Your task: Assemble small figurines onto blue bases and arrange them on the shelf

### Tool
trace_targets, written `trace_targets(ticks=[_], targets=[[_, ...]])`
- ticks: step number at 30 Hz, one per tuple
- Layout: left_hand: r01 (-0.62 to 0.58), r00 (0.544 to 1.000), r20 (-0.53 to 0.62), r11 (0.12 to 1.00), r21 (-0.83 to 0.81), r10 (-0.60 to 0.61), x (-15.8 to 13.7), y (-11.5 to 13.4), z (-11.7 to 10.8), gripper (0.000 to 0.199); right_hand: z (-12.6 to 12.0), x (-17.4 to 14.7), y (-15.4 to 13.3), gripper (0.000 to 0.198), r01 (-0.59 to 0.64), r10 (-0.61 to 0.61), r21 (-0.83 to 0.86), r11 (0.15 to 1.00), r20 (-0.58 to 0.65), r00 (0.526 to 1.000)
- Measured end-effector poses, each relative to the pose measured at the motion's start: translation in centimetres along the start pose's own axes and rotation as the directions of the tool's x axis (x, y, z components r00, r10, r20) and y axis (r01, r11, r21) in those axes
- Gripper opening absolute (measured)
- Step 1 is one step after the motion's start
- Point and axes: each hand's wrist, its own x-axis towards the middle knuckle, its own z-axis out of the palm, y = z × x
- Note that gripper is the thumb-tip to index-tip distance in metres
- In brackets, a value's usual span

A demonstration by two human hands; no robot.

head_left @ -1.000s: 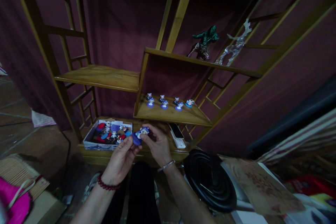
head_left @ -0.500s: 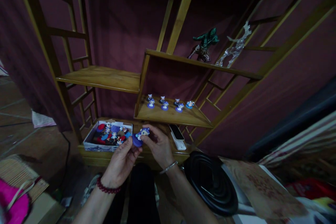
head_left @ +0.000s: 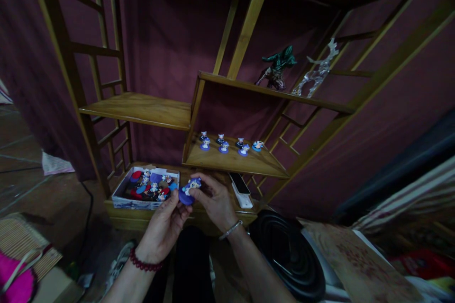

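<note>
Both hands pinch one small figurine (head_left: 191,188): the left hand (head_left: 164,227) grips its purple base, seemingly to steady it, while the right hand (head_left: 213,199) holds its head. Just left of the grip sits the box (head_left: 122,196) of similar figurines.

**Head view: figurine held in both hands before shelf**

Left hand (head_left: 164,227) and right hand (head_left: 212,201) together pinch a small figurine on a purple base (head_left: 188,190). Open box of similar figurines (head_left: 146,188) just left, on bottom shelf. Seven figurines (head_left: 229,143) stand on middle shelf (head_left: 234,161). Green statue (head_left: 277,66) and clear deer (head_left: 319,70) sit above.
</note>
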Motion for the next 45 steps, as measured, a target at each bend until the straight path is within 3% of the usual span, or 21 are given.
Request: trace_targets(ticks=[6, 18, 25, 30, 37, 45], targets=[[0.027, 0.999, 0.017, 1.0, 0.0, -0.027, -0.1, 0.1, 0.1, 0.01, -0.5, 0.3, -0.9, 0.026, -0.002, 0.004, -0.024, 1.0, 0.076, 0.997], [0.06, 0.998, 0.031, 0.996, -0.073, -0.058, -0.5, -0.3, -0.2, 0.008, -1.1, 0.2, -2.4, 0.025, 0.154, -0.12, -0.232, 0.96, 0.154, 0.981], [0.131, 0.991, -0.01, 0.983, -0.129, -0.133, -1.1, -0.1, 0.2, 0.017, -1.2, 0.1, -3.1, 0.023, 0.227, -0.171, -0.294, 0.929, 0.205, 0.964], [0.156, 0.988, 0.033, 0.973, -0.172, -0.153, -1.4, -0.1, -0.1, 0.014, -1.2, -0.1, -3.0, 0.025, 0.26, -0.197, -0.276, 0.925, 0.237, 0.951], [0.267, 0.959, 0.147, 0.943, -0.198, -0.241, -1.6, -0.1, -0.5, 0.025, -1.4, -0.2, -3.1, 0.025, 0.271, -0.19, -0.279, 0.921, 0.284, 0.94], [0.281, 0.947, 0.216, 0.938, -0.204, -0.237, -1.7, -0.4, -0.9, 0.025, -1.6, 0.0, -4.1, 0.025, 0.327, -0.23, -0.262, 0.908, 0.34, 0.912]])
